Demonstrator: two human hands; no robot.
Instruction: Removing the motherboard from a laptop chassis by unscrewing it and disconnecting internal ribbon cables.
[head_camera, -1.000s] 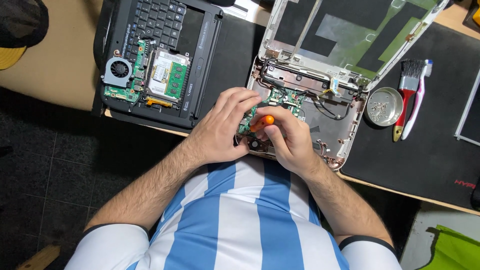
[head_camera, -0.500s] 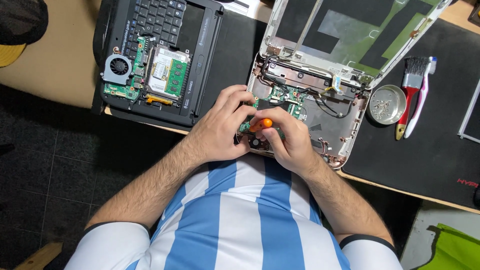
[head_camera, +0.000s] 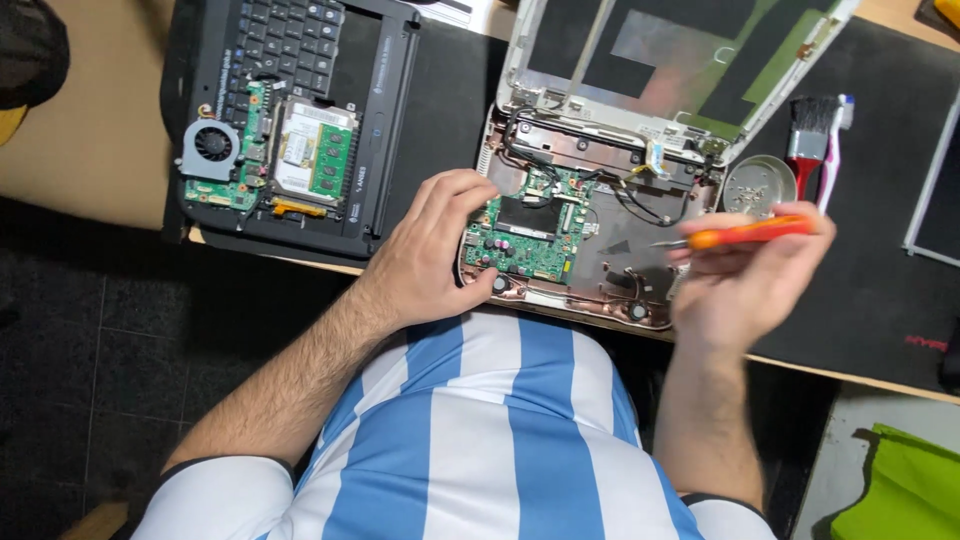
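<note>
An opened small laptop chassis (head_camera: 600, 160) lies on a black mat, its green circuit board (head_camera: 530, 235) exposed. My left hand (head_camera: 430, 250) rests on the chassis's left edge, fingertips touching beside the board. My right hand (head_camera: 745, 275) is lifted off to the right of the board and holds an orange-handled screwdriver (head_camera: 745, 232) lying level, tip pointing left. A round metal dish (head_camera: 757, 186) sits just beyond that hand.
A second dismantled laptop base (head_camera: 290, 120) with keyboard, fan and green memory board lies at the left. A red-handled brush (head_camera: 808, 135) and a white toothbrush (head_camera: 835, 150) lie on the black mat (head_camera: 860, 290). A green cloth (head_camera: 900, 485) is at the lower right.
My right hand has pulled away from the board to the right, taking the screwdriver with it. My left hand stayed at the chassis's left edge. The board is uncovered now.
</note>
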